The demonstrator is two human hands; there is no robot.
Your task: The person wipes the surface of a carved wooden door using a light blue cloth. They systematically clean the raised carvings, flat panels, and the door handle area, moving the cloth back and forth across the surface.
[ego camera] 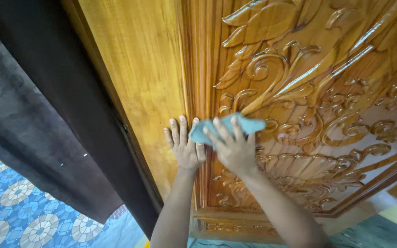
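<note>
Door: a tall door (143, 78) of glossy golden wood fills most of the view; its plain stile runs down the left, and the panel to the right is thick with carved scrolls and leaves (295, 82).
Left hand: the left hand (184, 144) lies flat on the door where the plain stile meets the fluted edge of the carving, fingers spread wide and pointing up. It holds nothing; it looks set there as a brace, to steady the person leaning in.
Right hand: the right hand (234, 148) is just beside the left, almost touching it, fingers splayed over a cloth and pressing it to the wood. An open, flat hold like this keeps the cloth spread against the ridges rather than bunched.
Cloth: a small light-blue cloth (228, 126), pinned under the right fingers, sits on the lower left part of the carving, its free corners sticking out above and to both sides of the fingertips.
Arms: both bare forearms rise from the bottom of the view, close together.
Curtain: a dark curtain (33, 101) hangs to the left of the door, drawn aside from it.
Floor: blue patterned floor (19, 213) with pale round motifs shows at lower left; a greenish marbled surface (382, 234) shows at lower right, past the door's bottom rail.
</note>
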